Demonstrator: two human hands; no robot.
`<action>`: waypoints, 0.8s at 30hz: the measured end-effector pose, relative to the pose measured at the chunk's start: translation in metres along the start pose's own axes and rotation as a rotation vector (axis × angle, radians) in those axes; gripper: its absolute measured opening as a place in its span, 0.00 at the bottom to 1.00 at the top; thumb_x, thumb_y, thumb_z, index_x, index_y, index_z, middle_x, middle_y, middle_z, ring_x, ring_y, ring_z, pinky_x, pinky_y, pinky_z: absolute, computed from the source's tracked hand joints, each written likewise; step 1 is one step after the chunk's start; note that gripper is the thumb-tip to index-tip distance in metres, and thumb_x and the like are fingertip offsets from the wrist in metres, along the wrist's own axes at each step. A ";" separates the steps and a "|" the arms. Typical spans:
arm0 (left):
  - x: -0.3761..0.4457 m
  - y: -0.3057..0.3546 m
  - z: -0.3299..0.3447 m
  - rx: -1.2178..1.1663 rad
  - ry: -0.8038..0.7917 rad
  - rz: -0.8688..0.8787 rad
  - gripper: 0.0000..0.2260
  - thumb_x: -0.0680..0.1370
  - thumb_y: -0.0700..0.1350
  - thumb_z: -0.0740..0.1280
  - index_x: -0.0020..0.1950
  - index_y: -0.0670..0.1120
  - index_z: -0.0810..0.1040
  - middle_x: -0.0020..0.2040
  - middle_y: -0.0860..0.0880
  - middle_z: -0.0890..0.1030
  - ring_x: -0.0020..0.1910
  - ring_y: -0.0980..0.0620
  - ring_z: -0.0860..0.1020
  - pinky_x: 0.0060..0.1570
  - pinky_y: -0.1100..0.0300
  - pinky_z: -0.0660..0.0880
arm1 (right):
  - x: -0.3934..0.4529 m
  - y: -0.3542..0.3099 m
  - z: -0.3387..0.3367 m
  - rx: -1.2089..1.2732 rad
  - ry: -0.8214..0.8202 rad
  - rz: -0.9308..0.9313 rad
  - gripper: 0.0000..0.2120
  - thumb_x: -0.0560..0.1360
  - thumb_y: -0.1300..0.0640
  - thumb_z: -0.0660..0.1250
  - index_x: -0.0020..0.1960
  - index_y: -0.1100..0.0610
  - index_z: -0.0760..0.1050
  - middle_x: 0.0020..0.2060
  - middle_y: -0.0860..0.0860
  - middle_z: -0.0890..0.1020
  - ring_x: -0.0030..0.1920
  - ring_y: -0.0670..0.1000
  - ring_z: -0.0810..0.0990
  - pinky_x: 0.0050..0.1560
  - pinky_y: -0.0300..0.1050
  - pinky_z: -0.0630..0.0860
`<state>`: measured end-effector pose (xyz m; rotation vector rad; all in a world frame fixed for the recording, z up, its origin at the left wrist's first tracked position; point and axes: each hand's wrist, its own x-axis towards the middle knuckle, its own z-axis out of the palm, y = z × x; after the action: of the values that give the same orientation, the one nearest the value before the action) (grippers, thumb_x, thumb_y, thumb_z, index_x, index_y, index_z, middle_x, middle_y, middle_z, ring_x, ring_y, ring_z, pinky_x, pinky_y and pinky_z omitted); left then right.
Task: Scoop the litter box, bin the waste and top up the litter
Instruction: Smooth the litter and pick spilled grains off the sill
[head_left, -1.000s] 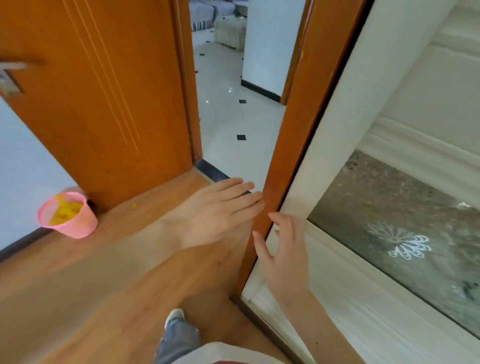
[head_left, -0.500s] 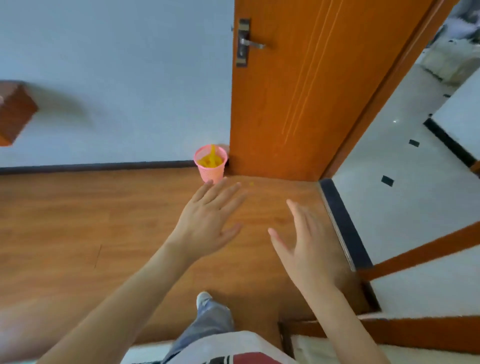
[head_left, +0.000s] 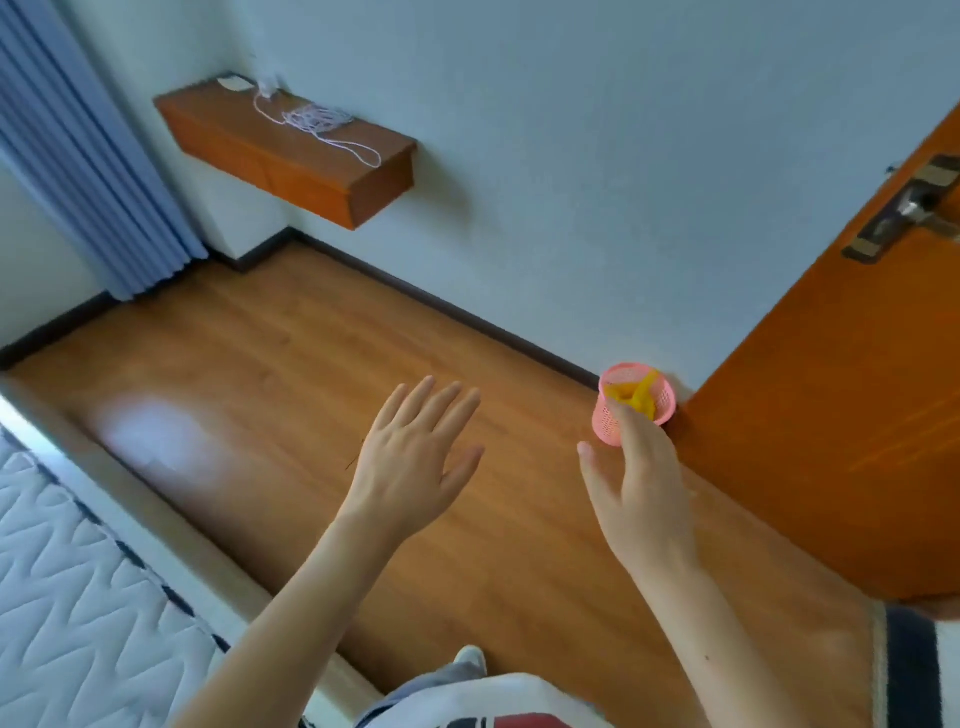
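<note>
No litter box shows in the head view. A small pink mesh basket (head_left: 647, 397) with something yellow in it stands on the wooden floor against the wall, beside the open door. My right hand (head_left: 636, 478) is held out flat with straight fingers, its fingertips overlapping the basket in the picture; whether they touch it I cannot tell. My left hand (head_left: 415, 457) hovers over the floor with fingers spread and holds nothing.
An orange wooden door (head_left: 831, 395) stands open at the right. A wall-mounted wooden shelf (head_left: 322, 171) with a white cord on it hangs at the back left. Blue curtains (head_left: 88, 171) hang at the left. A white quilted mattress (head_left: 67, 587) lies at the lower left.
My view has swung left, from the doorway to the room's wall and floor. The pink basket now sits at the right, under my right fingertips. Both hands stay held out and hold nothing.
</note>
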<state>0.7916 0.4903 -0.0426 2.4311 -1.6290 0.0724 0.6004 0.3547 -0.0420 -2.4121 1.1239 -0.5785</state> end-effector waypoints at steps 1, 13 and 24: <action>0.001 -0.009 -0.002 0.008 0.006 -0.052 0.25 0.80 0.60 0.50 0.75 0.52 0.63 0.72 0.52 0.68 0.75 0.48 0.60 0.73 0.48 0.56 | 0.016 -0.005 0.007 0.013 -0.023 -0.038 0.29 0.77 0.38 0.54 0.74 0.50 0.63 0.71 0.49 0.68 0.71 0.49 0.66 0.67 0.46 0.70; 0.057 -0.049 0.012 0.081 0.099 -0.588 0.25 0.80 0.60 0.50 0.73 0.51 0.66 0.68 0.51 0.72 0.71 0.45 0.66 0.70 0.47 0.62 | 0.204 -0.018 0.076 0.124 -0.259 -0.475 0.24 0.79 0.43 0.56 0.71 0.52 0.67 0.67 0.50 0.73 0.66 0.48 0.71 0.61 0.38 0.67; 0.125 -0.050 0.013 0.094 0.222 -1.058 0.24 0.79 0.59 0.50 0.73 0.53 0.65 0.70 0.54 0.70 0.72 0.49 0.63 0.72 0.50 0.60 | 0.350 -0.046 0.121 0.178 -0.448 -0.773 0.23 0.79 0.41 0.55 0.70 0.50 0.68 0.66 0.48 0.74 0.66 0.48 0.71 0.62 0.41 0.69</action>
<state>0.8848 0.3919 -0.0432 2.8777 -0.1331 0.2316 0.8978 0.1300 -0.0507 -2.5749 -0.0643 -0.3008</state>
